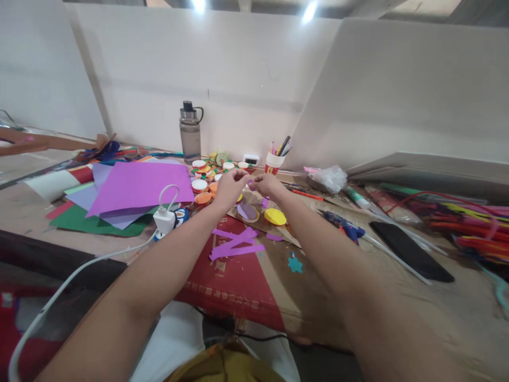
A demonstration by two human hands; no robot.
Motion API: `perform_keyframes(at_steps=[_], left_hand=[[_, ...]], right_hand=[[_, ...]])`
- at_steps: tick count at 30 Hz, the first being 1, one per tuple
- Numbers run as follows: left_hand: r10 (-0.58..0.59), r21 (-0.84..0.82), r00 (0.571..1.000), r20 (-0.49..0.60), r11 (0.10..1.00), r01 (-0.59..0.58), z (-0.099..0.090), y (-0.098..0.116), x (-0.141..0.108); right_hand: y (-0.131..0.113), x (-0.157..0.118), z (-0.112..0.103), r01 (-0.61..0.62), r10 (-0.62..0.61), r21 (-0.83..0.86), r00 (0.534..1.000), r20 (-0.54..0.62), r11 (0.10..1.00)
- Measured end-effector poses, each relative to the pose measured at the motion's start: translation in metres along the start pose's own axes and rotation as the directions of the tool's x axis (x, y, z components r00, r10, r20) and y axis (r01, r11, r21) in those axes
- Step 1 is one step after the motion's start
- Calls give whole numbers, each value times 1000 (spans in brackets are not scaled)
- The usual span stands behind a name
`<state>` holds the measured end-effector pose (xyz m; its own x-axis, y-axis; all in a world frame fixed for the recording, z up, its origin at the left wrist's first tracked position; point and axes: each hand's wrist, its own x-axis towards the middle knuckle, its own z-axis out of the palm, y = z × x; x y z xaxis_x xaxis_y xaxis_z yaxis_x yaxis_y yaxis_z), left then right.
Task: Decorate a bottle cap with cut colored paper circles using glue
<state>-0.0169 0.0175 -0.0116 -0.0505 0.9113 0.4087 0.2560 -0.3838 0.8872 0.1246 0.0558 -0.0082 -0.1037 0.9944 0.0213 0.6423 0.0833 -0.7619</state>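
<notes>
1. Left hand (234,184): fingers curled; grip cannot be told.
2. Purple piece (250,184): between both hands, above the cardboard (304,302).
3. Right hand (265,184): fingertips pinch this piece.
4. Step: likely shaping the piece; next move calls for steady fingertips.

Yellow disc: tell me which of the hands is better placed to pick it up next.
Probably the right hand: the yellow disc lies just below it in the view, while the left hand is farther off to the left. Both hands meet at a small purple piece.
</notes>
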Motion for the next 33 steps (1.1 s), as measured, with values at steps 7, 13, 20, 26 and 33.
perform_keyframes(at_steps=[7,13,20,26,33], left_hand=[[-145,-175,928,342,961,214,12,11,-13],[-8,-226,912,411,968,110,15,25,-21],[-7,-238,910,414,964,115,15,24,-20],[46,-166,917,397,986,22,16,27,-23],[46,-226,910,411,973,53,19,31,-28]], right_hand=[[1,-57,-15,-6,41,518,998,-55,855],[6,-81,-21,-21,43,781,999,-8,624],[7,-87,-28,199,-43,716,972,-230,669],[11,-87,-26,333,-150,479,912,-382,812],[13,-87,-26,364,-171,471,900,-402,803]])
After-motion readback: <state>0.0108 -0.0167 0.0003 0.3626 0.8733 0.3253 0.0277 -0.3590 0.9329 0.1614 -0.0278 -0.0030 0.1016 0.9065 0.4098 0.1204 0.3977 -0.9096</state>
